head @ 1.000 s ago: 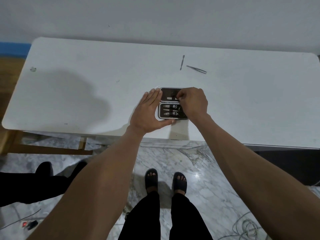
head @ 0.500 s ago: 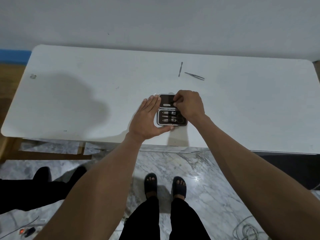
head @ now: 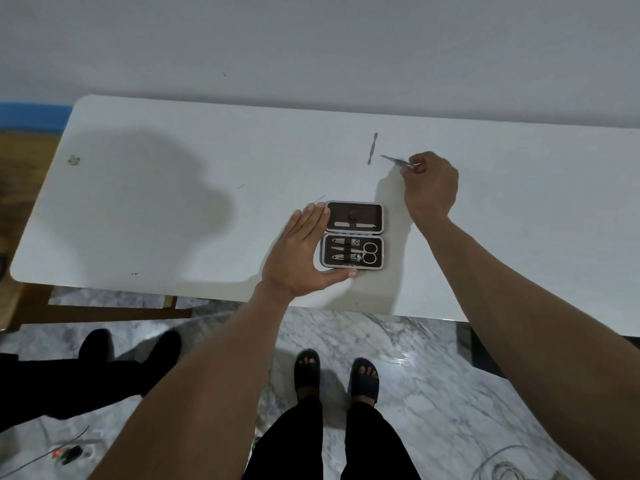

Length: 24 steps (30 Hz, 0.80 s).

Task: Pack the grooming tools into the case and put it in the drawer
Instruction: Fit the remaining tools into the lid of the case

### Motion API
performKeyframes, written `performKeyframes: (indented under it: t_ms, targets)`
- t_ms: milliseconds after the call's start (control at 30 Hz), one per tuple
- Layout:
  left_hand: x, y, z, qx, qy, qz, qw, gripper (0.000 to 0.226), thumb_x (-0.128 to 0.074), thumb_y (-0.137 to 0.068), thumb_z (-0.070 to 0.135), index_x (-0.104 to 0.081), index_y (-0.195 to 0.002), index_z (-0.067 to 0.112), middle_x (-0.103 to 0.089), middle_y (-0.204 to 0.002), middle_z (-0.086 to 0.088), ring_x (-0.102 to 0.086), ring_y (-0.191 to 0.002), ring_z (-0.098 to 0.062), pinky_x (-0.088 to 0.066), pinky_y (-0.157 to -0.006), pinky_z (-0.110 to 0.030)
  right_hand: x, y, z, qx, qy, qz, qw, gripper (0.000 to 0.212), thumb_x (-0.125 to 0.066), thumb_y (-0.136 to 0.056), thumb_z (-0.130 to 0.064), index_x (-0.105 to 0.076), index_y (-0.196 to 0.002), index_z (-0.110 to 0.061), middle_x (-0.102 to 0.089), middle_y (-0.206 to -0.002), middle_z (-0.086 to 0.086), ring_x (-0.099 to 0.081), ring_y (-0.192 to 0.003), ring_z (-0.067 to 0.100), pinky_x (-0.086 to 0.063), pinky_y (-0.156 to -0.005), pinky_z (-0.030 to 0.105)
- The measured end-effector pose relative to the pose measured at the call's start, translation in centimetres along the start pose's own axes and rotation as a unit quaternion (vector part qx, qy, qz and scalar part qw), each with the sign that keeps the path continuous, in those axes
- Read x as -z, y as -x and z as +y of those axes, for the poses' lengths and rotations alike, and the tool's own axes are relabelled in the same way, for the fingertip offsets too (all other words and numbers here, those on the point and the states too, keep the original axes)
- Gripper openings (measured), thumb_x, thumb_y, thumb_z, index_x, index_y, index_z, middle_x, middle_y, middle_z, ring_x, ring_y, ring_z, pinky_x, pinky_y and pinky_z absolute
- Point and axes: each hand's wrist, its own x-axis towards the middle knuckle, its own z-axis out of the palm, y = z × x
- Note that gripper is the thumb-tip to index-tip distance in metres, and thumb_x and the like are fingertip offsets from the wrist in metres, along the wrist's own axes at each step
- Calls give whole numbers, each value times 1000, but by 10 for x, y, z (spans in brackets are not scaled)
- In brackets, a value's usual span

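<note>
A small brown grooming case (head: 354, 235) lies open near the front edge of the white table (head: 173, 188). Its near half holds scissors and clippers; a file sits in the far half. My left hand (head: 303, 252) rests flat against the case's left side, thumb along its near edge. Farther back, my right hand (head: 429, 183) pinches the metal tweezers (head: 396, 161). A thin metal cuticle tool (head: 372, 148) lies just left of the tweezers. Another thin metal pick (head: 317, 201) pokes out beyond my left fingertips.
A wall stands right behind the table. Below the front edge is a marble floor with my feet in sandals (head: 334, 375). Another person's dark legs (head: 90, 368) reach in at the left. Cables (head: 502, 465) lie on the floor at the lower right.
My right hand has left the case and moved back and right to the tweezers, taking hold of them. My left hand stays at the case.
</note>
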Motion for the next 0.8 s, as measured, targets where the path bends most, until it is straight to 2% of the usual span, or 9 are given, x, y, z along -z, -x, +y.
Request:
performKeyframes:
  t_ms: [233, 367, 467, 633, 800]
  targets:
    - [2, -1, 1, 6, -5, -8, 1000, 121, -68, -74, 83, -36, -157, 1, -33, -167, -10, -24, -158, -20, -24, -128, -47, -9, -16, 5, 0, 52, -8, 999, 23, -61, -88, -22, -74, -106, -25, -65, -107, 7, -57, -110, 29, -55, -76, 36]
    - [2, -2, 2, 8, -3, -10, 1000, 121, -68, -74, 83, -36, -157, 1, -34, -167, -10, -24, -158, -20, -24, -128, -47, -11, -16, 6, 2, 73, -15, 997, 17, -61, -92, -19, -75, -100, -23, -61, -112, 8, -48, -116, 27, -45, -71, 34]
    - [4, -2, 2, 11, -4, -18, 1000, 121, -67, -74, 84, -35, -158, 2, -32, -167, -9, -23, -158, -19, -22, -129, -46, -9, -14, 4, 3, 77, -22, 997, 16, -59, -91, -19, -72, -98, -26, -66, -106, 3, -49, -114, 26, -42, -69, 32]
    - [5, -3, 4, 16, -2, -23, 1000, 122, -66, -74, 84, -34, -159, 4, -31, -168, -7, -23, -158, -19, -18, -131, -43, 2, -4, 3, -6, -45, -43, 998, 8, -66, -84, -20, -69, -91, -22, -71, -88, -6, -66, -89, 15, -43, -65, 22]
    - [6, -3, 3, 18, 2, -29, 999, 121, -68, -74, 83, -33, -159, 5, -32, -168, -7, -22, -158, -19, -19, -130, -43, 16, 15, 4, 30, -119, -91, 988, 14, -76, -80, -19, -75, -94, -16, -71, -80, -3, -61, -66, -2, -41, -62, 4]
